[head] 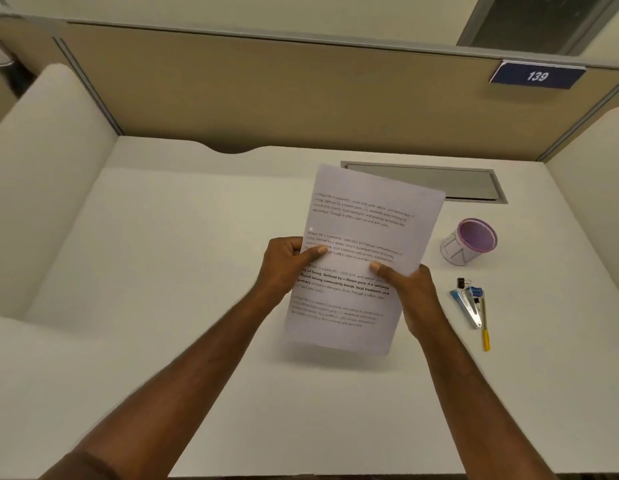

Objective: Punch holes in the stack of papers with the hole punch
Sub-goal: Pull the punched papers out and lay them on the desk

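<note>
A stack of white printed papers (363, 223) is held up above the white desk (162, 254), tilted slightly to the right. My left hand (285, 261) grips its left edge, thumb on the front of the page. My right hand (410, 289) grips the lower right edge, thumb on the text. A small blue and silver metal tool (469, 304), which may be the hole punch, lies on the desk to the right of my right hand, apart from both hands.
A purple-rimmed white cup (470, 242) stands right of the papers. A black binder clip (462, 282) and a yellow-handled pen (485, 327) lie by the metal tool. A grey cable hatch (467, 183) sits at the back. Cubicle partitions enclose the desk on three sides.
</note>
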The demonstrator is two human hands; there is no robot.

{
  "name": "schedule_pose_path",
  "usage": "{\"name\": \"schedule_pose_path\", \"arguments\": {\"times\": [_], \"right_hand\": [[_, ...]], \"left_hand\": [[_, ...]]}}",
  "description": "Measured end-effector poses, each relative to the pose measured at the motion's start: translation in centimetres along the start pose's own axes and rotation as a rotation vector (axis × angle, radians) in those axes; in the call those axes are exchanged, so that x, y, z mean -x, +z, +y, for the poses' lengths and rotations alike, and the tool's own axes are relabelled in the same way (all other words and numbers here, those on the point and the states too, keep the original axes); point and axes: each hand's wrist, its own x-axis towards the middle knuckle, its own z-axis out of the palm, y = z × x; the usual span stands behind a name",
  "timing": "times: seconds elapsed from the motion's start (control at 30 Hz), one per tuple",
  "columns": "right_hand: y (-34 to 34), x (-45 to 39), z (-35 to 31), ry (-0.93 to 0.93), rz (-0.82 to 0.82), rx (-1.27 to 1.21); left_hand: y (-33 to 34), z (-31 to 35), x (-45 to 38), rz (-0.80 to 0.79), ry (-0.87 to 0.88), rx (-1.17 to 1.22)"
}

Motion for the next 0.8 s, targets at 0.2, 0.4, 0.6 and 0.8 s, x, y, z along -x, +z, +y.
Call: {"name": "schedule_pose_path", "arguments": {"times": [0.2, 0.4, 0.6, 0.8], "right_hand": [[4.6, 0.5, 3.3, 0.197, -0.11, -0.048], [8.9, 1.2, 8.3, 0.332, -0.029, 0.091], [14.0, 0.4, 10.6, 0.339, -0.045, 0.169], [18.9, -1.5, 11.5, 0.353, -0.051, 0.199]], "left_hand": [[-6.8, -2.6, 0.7, 0.15, -0.101, -0.045], [-13.6, -7.5, 1.7, 0.213, -0.204, -0.096], [-17.9, -11.9, 1.4, 0.28, -0.262, -0.187], [-21.5, -12.7, 0.1, 0.352, -0.278, -0.269]]}}
